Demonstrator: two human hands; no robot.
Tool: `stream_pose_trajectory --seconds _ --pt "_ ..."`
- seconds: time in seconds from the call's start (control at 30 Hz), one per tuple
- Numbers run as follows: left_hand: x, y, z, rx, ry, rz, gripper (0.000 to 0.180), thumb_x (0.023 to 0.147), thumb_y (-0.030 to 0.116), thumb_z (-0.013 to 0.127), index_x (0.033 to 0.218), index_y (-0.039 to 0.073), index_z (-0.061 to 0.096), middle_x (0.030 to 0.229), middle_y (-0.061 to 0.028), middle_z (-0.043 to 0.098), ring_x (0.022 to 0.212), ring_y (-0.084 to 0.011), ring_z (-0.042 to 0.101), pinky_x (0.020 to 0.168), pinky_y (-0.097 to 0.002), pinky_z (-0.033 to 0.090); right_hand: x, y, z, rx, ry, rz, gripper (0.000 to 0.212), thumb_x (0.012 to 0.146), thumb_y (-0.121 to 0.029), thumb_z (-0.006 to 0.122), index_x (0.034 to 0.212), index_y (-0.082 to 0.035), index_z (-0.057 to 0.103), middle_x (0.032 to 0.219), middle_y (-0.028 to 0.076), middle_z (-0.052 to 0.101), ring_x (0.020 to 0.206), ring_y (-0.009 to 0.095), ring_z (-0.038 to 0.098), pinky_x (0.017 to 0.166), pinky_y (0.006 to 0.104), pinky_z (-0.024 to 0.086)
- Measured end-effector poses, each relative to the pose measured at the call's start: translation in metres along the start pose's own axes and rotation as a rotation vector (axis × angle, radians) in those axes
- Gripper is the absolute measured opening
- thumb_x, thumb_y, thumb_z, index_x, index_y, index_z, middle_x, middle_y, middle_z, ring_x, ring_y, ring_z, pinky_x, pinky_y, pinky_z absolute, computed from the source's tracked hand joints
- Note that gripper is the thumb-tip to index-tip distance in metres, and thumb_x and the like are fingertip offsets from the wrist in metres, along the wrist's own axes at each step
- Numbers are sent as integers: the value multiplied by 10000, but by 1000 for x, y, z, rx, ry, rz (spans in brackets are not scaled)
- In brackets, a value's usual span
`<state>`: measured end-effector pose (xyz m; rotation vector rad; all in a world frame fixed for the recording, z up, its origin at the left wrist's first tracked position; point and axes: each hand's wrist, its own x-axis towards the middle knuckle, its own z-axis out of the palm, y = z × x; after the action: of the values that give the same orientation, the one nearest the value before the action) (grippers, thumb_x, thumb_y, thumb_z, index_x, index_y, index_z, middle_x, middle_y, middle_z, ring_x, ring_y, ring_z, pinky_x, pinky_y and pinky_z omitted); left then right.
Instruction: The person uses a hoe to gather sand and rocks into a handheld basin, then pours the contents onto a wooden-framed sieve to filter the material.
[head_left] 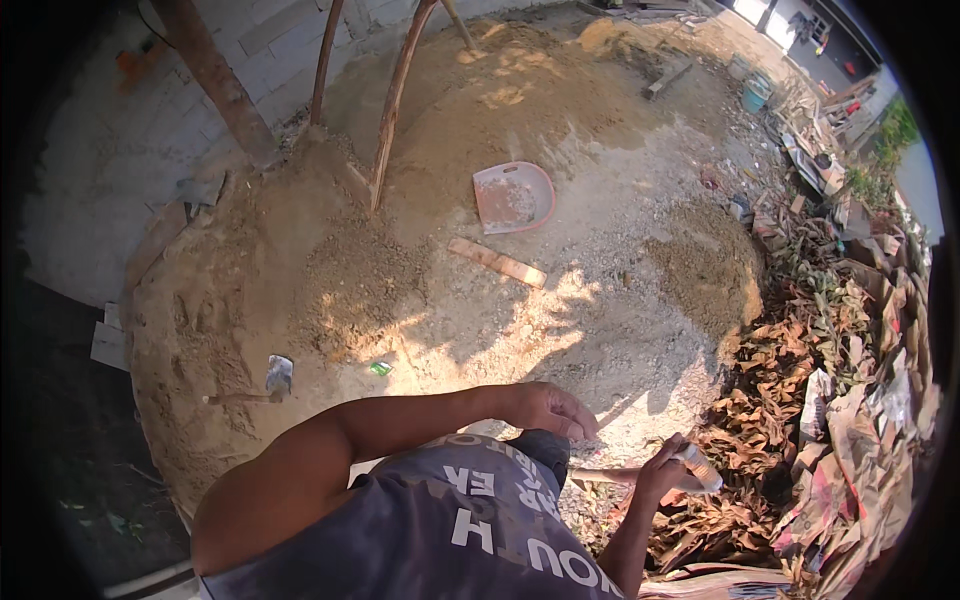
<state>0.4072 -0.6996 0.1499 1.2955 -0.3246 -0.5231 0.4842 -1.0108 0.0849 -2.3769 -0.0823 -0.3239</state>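
My right hand (655,474) is closed around a small white and orange bottle (702,469), tilted with one end toward the dry leaves. A light wooden handle (600,475) runs behind that hand; its far end is hidden. My left hand (556,411) hovers before my chest with its fingers curled together. Whatever it may hold is hidden under the fingers. Beyond the hands, a pinkish plastic scoop (515,200) lies on the gravelly ground, and a short wooden plank (497,262) rests nearer to me.
At left lies a metal-bladed tool (279,374) with a wooden handle, near a green wrapper (380,368). Wooden poles (400,105) stand by a block wall (265,35). Dry leaves (765,440) and crumpled sheets (840,500) heap up at right. A blue bucket (756,93) stands far right.
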Motion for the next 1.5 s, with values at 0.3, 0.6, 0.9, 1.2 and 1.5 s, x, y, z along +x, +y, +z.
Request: stream_pose_trajectory --seconds 0.3,0.6,0.9,1.2,1.5 --pt "-278 137 100 -108 -140 1190 486 926 247 613 1337 17 496 1260 -197 559 1153 -335 548 952 -449 442 -141 -236 119 415 -653 -200 311 900 -290 674 862 8 597 786 30 553 710 104 463 634 290 394" --pt "-419 6 63 -13 283 682 339 934 225 609 1216 36 615 1170 -158 627 1094 -271 594 904 -396 473 -133 -357 159 834 -865 189 387 935 -258 587 1203 8 503 755 -3 490 677 97 477 597 271 422" --pt "-417 -175 9 -405 1045 -314 363 883 250 653 1166 24 630 1070 -76 665 996 -161 592 883 -296 456 -100 -270 289 842 -720 522 146 921 -121 556 1051 -57 539 702 0 440 597 90 440 536 261 431" --pt "-394 -325 -150 -118 1341 -574 309 833 296 639 975 26 690 837 -72 697 705 -156 643 681 -314 527 -100 -291 379 631 -951 455 323 924 -370 612 907 -51 564 668 -3 499 577 94 506 488 250 415" --pt "-327 -280 -295 -582 1393 -525 263 862 227 589 978 1 658 817 -49 655 655 -110 602 600 -283 502 8 -301 457 230 -944 -279 345 900 -383 644 851 -60 534 501 16 422 364 134 442 337 279 381"
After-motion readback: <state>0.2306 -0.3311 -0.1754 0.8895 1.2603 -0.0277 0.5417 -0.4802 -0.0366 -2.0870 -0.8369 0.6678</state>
